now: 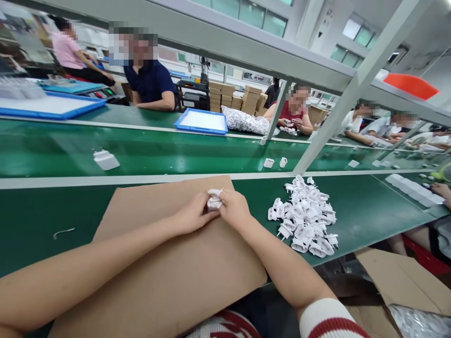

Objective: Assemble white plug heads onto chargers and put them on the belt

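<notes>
Pinching a white plastic piece between them, left hand and right hand meet over cardboard; beneath it, green worktop; beyond it, people.

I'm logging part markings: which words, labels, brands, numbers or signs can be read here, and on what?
No text can be read.
Held white piece: no lettering can be made out.
Pile of white pieces: too small to tell.
Cardboard sheet: no print visible.
Dark wall marks: too small to read.

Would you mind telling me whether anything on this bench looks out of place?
A thin, bent piece lies alone on the green bench, left of the cardboard. It looks stray because it is well apart from the heaped white parts.
</notes>
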Available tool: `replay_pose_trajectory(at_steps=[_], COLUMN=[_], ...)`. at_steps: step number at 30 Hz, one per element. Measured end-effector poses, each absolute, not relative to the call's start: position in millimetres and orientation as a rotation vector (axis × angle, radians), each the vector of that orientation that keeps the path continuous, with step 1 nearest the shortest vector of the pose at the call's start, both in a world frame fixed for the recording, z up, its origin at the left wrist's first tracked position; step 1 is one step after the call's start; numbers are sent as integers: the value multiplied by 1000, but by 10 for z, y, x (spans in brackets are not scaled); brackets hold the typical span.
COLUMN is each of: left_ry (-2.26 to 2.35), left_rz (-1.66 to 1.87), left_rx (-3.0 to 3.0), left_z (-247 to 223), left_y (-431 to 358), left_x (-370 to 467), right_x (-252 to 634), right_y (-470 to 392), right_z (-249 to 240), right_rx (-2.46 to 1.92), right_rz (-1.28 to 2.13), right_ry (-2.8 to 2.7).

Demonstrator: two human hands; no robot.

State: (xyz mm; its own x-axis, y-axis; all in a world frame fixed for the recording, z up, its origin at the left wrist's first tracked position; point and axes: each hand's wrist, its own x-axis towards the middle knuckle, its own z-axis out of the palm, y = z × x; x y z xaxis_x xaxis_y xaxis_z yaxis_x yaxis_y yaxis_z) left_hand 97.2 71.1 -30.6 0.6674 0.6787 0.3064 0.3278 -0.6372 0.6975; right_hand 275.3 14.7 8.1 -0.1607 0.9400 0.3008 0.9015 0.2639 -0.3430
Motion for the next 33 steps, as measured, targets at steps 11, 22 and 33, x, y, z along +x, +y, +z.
replay_pose_trajectory(at_steps=[11,22,33], left_ry=[1105,1051,1746], left_rz=[618,667,649], left_rx=[2669,2286,2102], left_z=[-357,-200,-60], left_y=[587,986,2390], left_x=[932,969,963], right_x=[2753,3092,4057], right_y=[224,15,-867], right_z=[55,220,187], right_rx=[-1622,-1695,-2698], right_rz=[88,183,70], right_ry=[-2085,-1796,-1556])
